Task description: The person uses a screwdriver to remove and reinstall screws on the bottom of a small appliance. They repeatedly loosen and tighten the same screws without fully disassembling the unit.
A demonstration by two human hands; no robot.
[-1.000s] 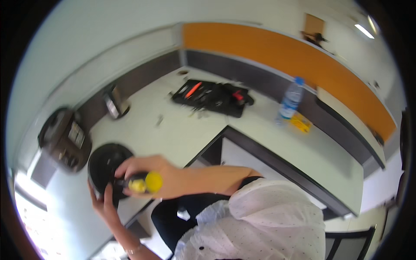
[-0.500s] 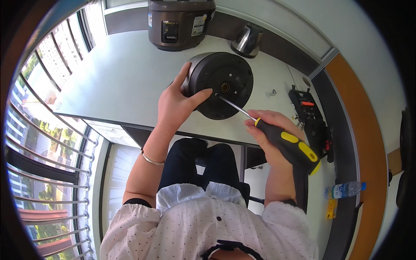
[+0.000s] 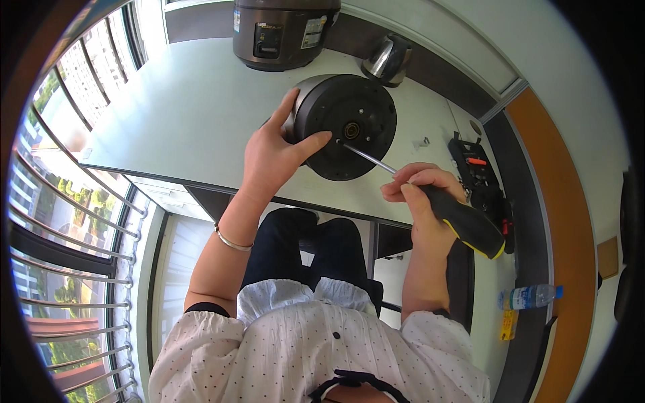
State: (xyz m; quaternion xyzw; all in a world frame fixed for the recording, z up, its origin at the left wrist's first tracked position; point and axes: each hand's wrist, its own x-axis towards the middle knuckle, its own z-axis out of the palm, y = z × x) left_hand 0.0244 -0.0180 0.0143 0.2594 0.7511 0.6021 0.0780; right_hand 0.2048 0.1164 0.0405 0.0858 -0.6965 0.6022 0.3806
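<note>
An electric kettle (image 3: 356, 158) is tipped so that its round black base faces me, with a ring-shaped socket at the centre and small screws around it. My left hand (image 3: 272, 151) grips it from the left, thumb on the base and fingers along the metal side. In my right hand (image 3: 430, 201) is a screwdriver (image 3: 470, 225) with a black and yellow handle, the fingers wrapped round its front part. Its shaft slants up to the left, and the tip meets the base at a screw spot beside my left thumb.
A brown rice cooker (image 3: 285, 37) stands at the back of the white table (image 3: 168, 114), with a silver and black kettle (image 3: 388, 60) to its right. An open black tool case (image 3: 474, 168) lies on the right. Farther down that side are a water bottle (image 3: 531, 297) and a yellow packet (image 3: 508, 324).
The screwdriver handle has turned in my right hand, its yellow ovals now out of sight, and my fingers have shifted on it. My left hand keeps its hold on the kettle.
</note>
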